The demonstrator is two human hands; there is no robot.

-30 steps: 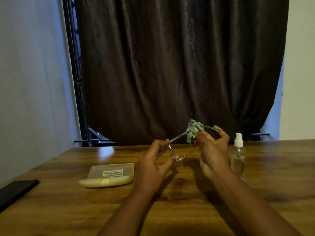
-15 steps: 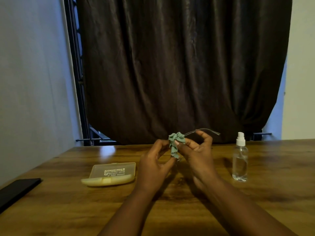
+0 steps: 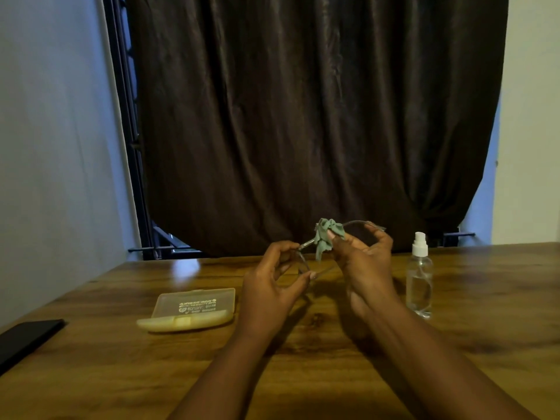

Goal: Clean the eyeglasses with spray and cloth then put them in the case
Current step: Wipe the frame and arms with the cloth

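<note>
**Both hands up on the glasses, cloth bunched on one arm**

From the head camera, your left hand [image 3: 272,286] pinches the thin, clear-framed eyeglasses [image 3: 304,262] at their front end, thumb and fingers curled round the frame and holding it in the air above the brown wooden table [image 3: 485,344]. Your right hand [image 3: 363,262] grips a crumpled pale-green cleaning cloth [image 3: 325,236] between thumb and fingertips — the cloth is wrapped on the upper arm of the glasses, partway along it. That arm runs on past the cloth to the right and curves down at its tip behind your right fingers. The lenses themselves are too faint to make out.

The clear plastic spray bottle with a white nozzle [image 3: 419,280] stands upright on the table just to the right of your right hand, apart from it. The translucent yellowish plastic case [image 3: 191,310] lies flat to the left of your left wrist, its printed lid shut — well apart from the glasses.

A flat black phone [image 3: 27,338] lies at the table's left edge. Behind the table hangs a dark brown curtain [image 3: 303,116].
</note>
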